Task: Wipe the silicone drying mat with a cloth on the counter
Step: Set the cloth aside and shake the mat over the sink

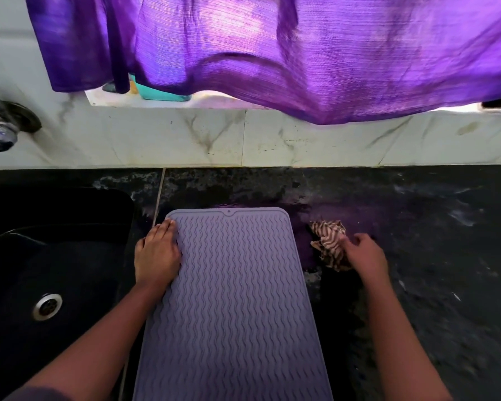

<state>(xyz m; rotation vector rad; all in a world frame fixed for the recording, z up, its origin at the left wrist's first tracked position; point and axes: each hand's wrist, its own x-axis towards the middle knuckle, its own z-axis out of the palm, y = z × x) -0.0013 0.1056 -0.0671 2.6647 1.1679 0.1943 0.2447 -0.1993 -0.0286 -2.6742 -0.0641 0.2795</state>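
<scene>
Just one mat (232,299), one cloth (329,244).

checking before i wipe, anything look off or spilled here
Nothing is spilled or damaged. The mat lies flat, left hand resting on its edge. The striped cloth is bunched on the counter beside the mat under the right hand.
</scene>
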